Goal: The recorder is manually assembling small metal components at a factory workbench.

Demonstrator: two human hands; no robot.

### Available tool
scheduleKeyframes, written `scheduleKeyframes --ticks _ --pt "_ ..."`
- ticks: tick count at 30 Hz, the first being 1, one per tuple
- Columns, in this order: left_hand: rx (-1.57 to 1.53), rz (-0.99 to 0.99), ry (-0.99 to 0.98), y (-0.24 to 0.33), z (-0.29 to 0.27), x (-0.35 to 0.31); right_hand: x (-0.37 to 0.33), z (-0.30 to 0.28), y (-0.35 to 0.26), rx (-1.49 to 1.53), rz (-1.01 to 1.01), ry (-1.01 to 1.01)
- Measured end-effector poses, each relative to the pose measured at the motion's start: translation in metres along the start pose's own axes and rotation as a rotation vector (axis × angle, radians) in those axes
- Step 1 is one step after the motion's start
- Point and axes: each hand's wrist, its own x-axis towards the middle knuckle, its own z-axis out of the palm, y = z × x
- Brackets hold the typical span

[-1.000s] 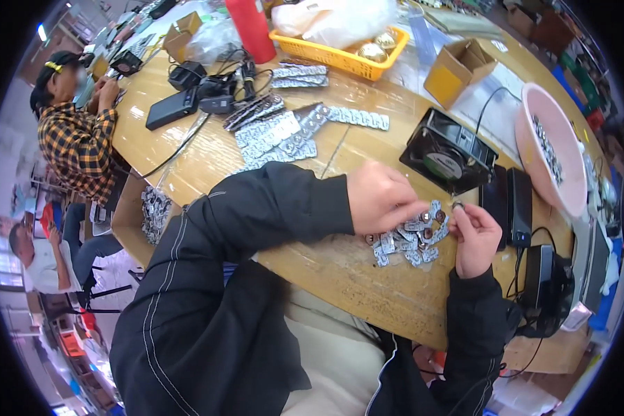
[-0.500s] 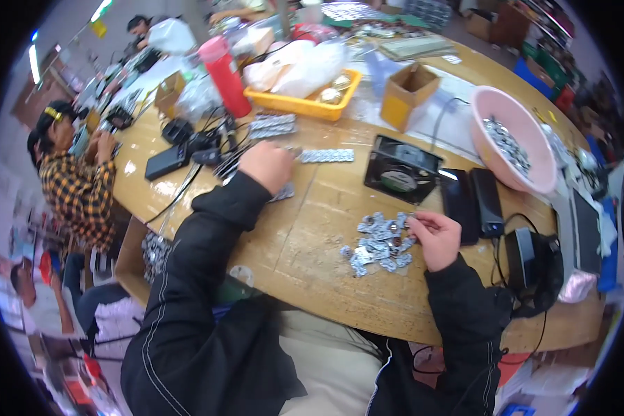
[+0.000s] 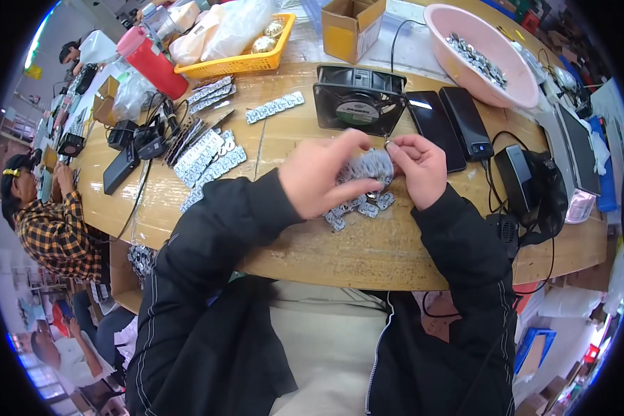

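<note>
Above a pile of small silver-white pieces, my left hand grips a pale, patterned strip between its thumb and fingers. The strip is blurred by motion. At its right end, my right hand has thumb and forefinger pinched together by the strip's edge. A tiny item seems to be in that pinch, too small to name. Left of my left hand lie several similar flat strips, and one more strip rests alone farther back. A square black fan stands just beyond both hands.
Right of the fan lie a black phone and a power bank. Behind them is a pink basin of metal pieces. A yellow basket, red bottle, cardboard box and cabled adapters occupy the back and left.
My left hand has come from the strips at the left to the pile, now with a strip in it. My right hand has lifted from the pile to the strip's edge. The view has shifted.
</note>
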Motion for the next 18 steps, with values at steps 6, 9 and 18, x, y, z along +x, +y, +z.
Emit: scheduleKeyframes --ticks 6,9,18 --pt "0.555 0.128 0.02 -0.033 0.018 -0.009 -0.006 0.0 -0.007 0.067 0.038 0.003" --pt "0.602 0.125 -0.009 -0.034 0.019 -0.009 -0.013 0.004 -0.009 0.025 0.08 -0.093" --pt "0.611 0.221 0.021 -0.046 0.021 -0.009 -0.015 0.002 -0.014 -0.162 -0.006 -0.161"
